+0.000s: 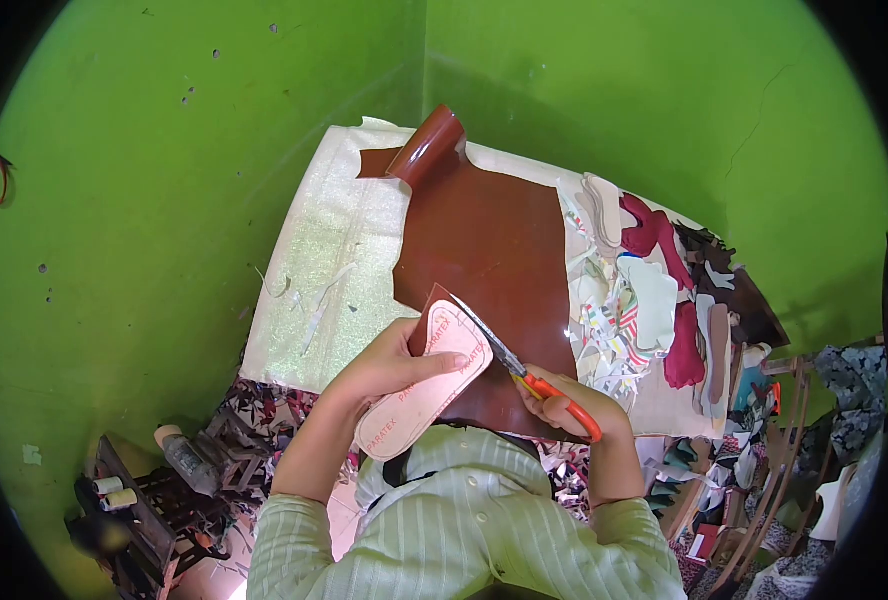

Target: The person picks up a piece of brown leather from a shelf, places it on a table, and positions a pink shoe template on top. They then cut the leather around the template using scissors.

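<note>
My left hand [404,362] is closed on a pale insole [426,385] printed with red "PARATEX" lettering, its thumb lying flat across the face. A corner of brown sheet material [434,303] shows behind the insole's upper end. In my right hand [554,405] is a pair of scissors [576,405] with orange and yellow handles. Their blades lie along the insole's upper right edge, pointing up and left. Beneath both hands a large brown sheet [489,240] is spread over the table, its far end curled into a roll.
A pale cloth covers the table [309,240]. To the right lie white and striped scraps [614,320], dark red pieces [682,345] and stacked insole shapes [601,212]. Green walls [214,130] meet behind the table. A bottle [186,460] and wooden frames stand lower left.
</note>
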`<control>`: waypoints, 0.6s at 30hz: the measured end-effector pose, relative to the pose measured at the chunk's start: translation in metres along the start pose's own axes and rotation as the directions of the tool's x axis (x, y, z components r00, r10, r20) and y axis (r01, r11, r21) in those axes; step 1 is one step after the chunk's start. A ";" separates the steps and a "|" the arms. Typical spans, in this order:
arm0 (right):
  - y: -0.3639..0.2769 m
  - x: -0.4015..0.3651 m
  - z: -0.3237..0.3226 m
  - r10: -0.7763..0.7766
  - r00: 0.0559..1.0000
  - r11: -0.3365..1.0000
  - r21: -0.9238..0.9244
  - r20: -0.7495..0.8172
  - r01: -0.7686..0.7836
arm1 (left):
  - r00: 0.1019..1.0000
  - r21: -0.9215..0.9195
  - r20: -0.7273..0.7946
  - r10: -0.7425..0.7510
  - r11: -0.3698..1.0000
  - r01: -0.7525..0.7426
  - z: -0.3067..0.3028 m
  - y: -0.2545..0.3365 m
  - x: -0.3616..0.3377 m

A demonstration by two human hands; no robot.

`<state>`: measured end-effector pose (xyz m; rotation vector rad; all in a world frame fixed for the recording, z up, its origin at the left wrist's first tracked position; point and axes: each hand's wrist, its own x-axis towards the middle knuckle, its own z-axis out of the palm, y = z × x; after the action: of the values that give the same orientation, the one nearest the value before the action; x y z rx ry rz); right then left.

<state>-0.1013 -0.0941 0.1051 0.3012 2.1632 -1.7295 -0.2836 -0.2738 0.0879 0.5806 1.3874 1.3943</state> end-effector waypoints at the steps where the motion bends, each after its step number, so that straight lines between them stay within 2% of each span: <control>1: 0.001 0.001 0.001 0.000 1.000 1.000 0.000 0.000 0.000 | 1.000 0.010 0.019 -0.017 1.000 0.017 0.000 0.002 -0.001; 3: 0.006 0.003 0.003 0.090 0.996 0.994 0.063 -0.021 -0.088 | 0.999 0.021 0.039 -0.035 0.999 0.034 -0.002 0.002 0.000; 7: 0.029 0.009 0.007 0.099 0.995 0.991 0.086 -0.006 -0.098 | 0.999 0.022 0.028 -0.032 0.999 0.031 -0.005 0.002 0.001; 9: 0.027 0.009 0.009 0.002 1.000 1.000 0.015 -0.011 -0.002 | 0.999 0.020 0.033 -0.026 0.999 0.025 -0.005 0.002 0.001; 10: 0.028 0.010 0.008 0.002 1.000 1.000 0.015 -0.010 -0.002 | 0.999 0.019 0.037 -0.026 1.000 0.025 -0.006 0.002 0.001; 12: 0.033 0.011 0.007 -0.066 0.998 0.982 -0.177 -0.005 0.064 | 0.999 0.018 0.038 -0.026 1.000 0.025 -0.007 0.001 0.000; 16: 0.018 0.009 0.010 -0.152 0.988 0.973 -0.181 -0.024 0.145 | 0.998 0.006 0.049 -0.048 0.999 0.047 -0.007 0.003 0.000; 18: 0.009 0.007 0.011 0.003 1.000 0.999 -0.050 -0.006 -0.004 | 0.997 -0.001 0.056 -0.055 0.998 0.055 -0.007 0.002 0.000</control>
<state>-0.1028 -0.1032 0.0918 0.2971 2.2046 -1.6721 -0.2906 -0.2763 0.0882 0.5713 1.3469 1.3259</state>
